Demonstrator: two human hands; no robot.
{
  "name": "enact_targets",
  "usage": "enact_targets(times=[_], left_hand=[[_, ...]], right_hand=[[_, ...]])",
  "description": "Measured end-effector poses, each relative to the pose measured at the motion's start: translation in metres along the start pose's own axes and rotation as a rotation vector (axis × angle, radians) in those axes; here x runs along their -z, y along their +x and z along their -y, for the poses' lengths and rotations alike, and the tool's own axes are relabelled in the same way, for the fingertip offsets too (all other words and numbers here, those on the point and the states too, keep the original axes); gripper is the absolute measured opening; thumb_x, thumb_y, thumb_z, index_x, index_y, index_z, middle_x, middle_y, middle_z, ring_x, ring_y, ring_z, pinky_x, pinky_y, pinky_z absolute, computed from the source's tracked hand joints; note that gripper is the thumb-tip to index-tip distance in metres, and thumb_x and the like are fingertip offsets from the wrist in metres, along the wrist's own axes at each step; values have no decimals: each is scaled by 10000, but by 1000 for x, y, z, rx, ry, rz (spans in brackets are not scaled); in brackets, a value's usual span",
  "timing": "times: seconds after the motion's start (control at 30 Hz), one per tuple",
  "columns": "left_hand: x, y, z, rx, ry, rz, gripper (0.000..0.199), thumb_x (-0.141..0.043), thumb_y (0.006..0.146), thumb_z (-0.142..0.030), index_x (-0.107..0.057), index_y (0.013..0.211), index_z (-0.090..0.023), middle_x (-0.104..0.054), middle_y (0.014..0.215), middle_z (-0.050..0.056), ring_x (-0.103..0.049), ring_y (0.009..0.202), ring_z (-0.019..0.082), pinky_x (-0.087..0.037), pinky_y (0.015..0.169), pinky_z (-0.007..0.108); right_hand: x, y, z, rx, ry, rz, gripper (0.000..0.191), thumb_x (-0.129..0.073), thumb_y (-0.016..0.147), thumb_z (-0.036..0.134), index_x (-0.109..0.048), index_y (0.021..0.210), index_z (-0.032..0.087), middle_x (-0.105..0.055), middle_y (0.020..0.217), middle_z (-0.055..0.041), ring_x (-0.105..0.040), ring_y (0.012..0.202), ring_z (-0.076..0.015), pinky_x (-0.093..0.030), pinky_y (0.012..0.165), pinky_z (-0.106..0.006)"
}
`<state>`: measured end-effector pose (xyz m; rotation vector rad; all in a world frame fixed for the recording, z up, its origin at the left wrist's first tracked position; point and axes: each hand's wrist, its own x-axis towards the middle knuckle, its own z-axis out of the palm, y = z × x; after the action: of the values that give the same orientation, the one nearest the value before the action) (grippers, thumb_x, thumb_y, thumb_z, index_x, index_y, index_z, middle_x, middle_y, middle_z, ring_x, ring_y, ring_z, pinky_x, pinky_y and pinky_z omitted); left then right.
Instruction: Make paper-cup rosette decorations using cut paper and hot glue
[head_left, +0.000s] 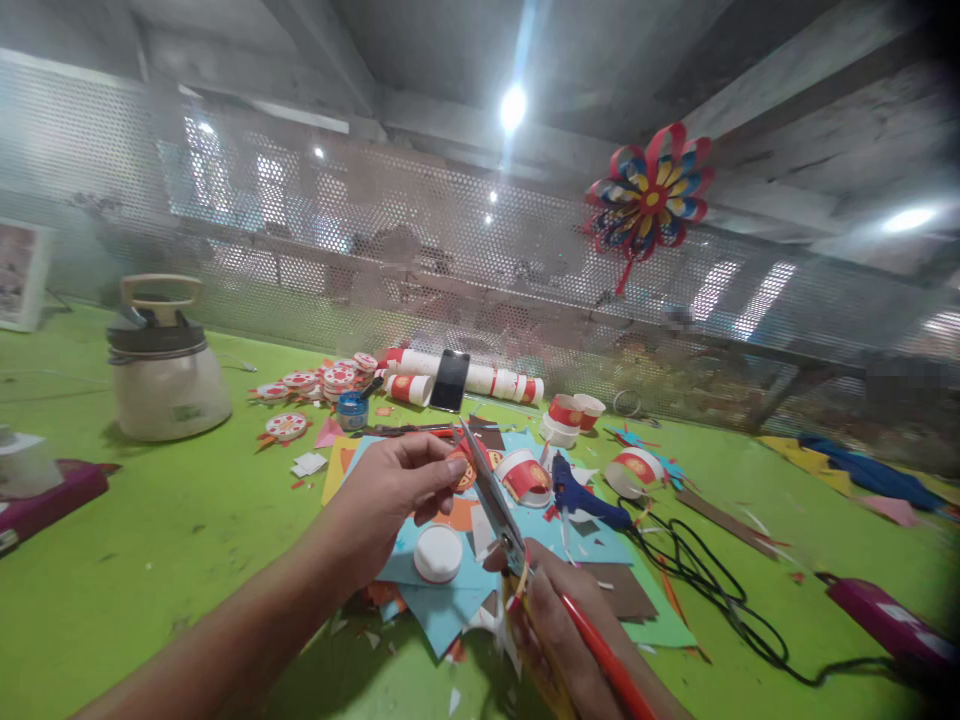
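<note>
My left hand (379, 497) pinches a small orange-red paper disc (466, 474) with dark markings between thumb and fingers. Metal scissors (496, 508) with a yellow handle are gripped in my right hand (574, 625), their blades pointing up and away just beside the disc. A red stick (609, 660), like a pen or brush, also lies along that hand; how it is held is partly hidden. Under both hands are light-blue paper sheets (442, 610) with scraps, and a white round lid (438, 553) sits there. Right of the scissors lies a curled red-and-white paper cup piece (523, 477).
A blue glue gun (589, 500) trails a looping black cable (720, 590) across the green table (247, 610). Behind stand a blue jar (352, 411), a phone (450, 380), paper cups (564, 415) and several decorated discs (286, 428). A kettle-like container (169, 385) is at left.
</note>
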<state>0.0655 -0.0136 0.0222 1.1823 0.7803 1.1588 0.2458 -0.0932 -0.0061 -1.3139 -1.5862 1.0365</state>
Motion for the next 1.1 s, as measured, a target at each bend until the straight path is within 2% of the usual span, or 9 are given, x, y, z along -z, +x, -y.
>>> enact_targets(times=[0.23,0.57,0.77,0.97,1.1], left_hand=[[3,2,2,-21,38,-2,205,-744,714,-322,-630,676,-156,-549,589,-20,-417,536,91,-283,527,252],[7,4,5,-38,40,18,199,-732,731,-320,-624,675,-162,-552,607,-18,-423,554,96,-288,544,257],[5,4,3,-21,38,-1,225,-752,704,-336,-614,655,-166,-551,599,-20,-419,542,96,-278,535,259],[5,3,1,-12,27,-17,238,-770,673,-346,-617,642,-167,-554,589,-19,-419,534,95,-277,529,258],[4,2,-2,-25,32,-25,236,-779,648,-335,-624,630,-159,-531,560,-29,-380,509,84,-262,514,254]], right_hand=[[-3,-3,1,-14,19,-27,604,-381,825,744,-605,950,197,-363,553,48,-350,472,-100,-292,427,-211],[-1,0,-4,-21,66,62,602,-381,855,724,-568,988,168,-319,546,67,-307,473,-84,-268,420,-202],[0,0,-5,-15,32,62,593,-361,872,711,-564,992,167,-341,539,60,-335,471,-86,-270,417,-204],[0,1,-4,22,-36,0,599,-364,859,728,-604,949,186,-430,601,23,-412,527,-103,-368,488,-227],[0,1,-5,33,-41,14,587,-362,867,718,-608,948,191,-439,604,21,-415,529,-105,-370,491,-229]])
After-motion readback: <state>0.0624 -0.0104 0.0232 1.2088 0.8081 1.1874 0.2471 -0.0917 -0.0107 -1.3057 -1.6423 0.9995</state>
